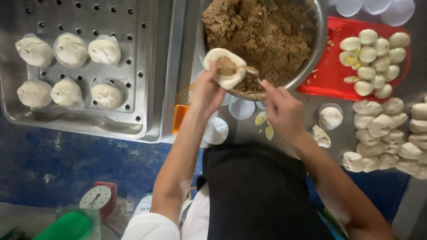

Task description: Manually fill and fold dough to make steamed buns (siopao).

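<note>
My left hand cups a flattened round of dough, fingers curled under it, with a lump of brown filling sitting in its middle. My right hand is closed around a thin utensil whose tip touches the edge of that dough; what kind of utensil it is I cannot tell. Both hands are raised over the near rim of the big metal bowl, which is heaped with the same brown filling. Just below my hands, white paper cups lie on the surface. To my right, pieces of raw dough are piled together, one of them sitting in a paper cup beside them. Beyond those, a red tray holds peeled eggs, some halved. To my left, a perforated metal tray carries six closed buns in two rows.
</note>
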